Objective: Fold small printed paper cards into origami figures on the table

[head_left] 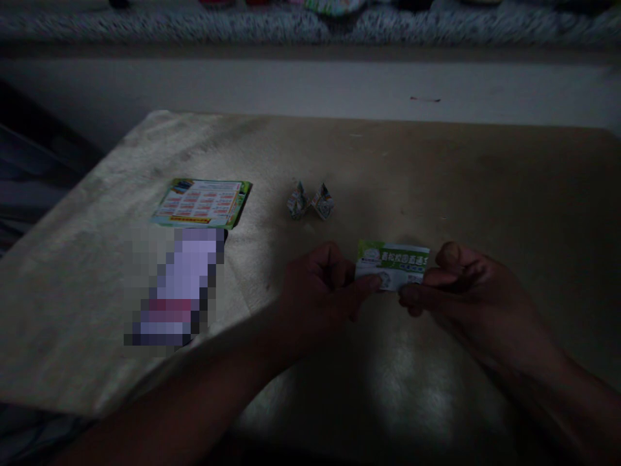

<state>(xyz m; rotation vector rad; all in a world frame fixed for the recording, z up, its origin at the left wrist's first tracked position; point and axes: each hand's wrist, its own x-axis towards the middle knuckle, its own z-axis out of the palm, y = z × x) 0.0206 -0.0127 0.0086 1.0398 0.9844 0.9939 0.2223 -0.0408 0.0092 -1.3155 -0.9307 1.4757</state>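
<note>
A small green and white printed piece of paper (395, 265) is stretched between my hands above the table. My left hand (323, 281) pinches its left end, the thumb lying across the lower edge. At the lower right corner, my right hand (466, 285) grips it between thumb and curled fingers. Beyond my left hand, two small pointed folded-paper pieces (299, 202) stand side by side on the table. Dim light hides the fine print and the undersides of my fingers.
The pale table (378, 162) reaches back to a white wall (291, 87) below a speckled stone ledge (272, 29). On the left lie a stack of printed sheets (201, 202) with a calendar-like grid and, nearer, a pixelated phone-like object (187, 278).
</note>
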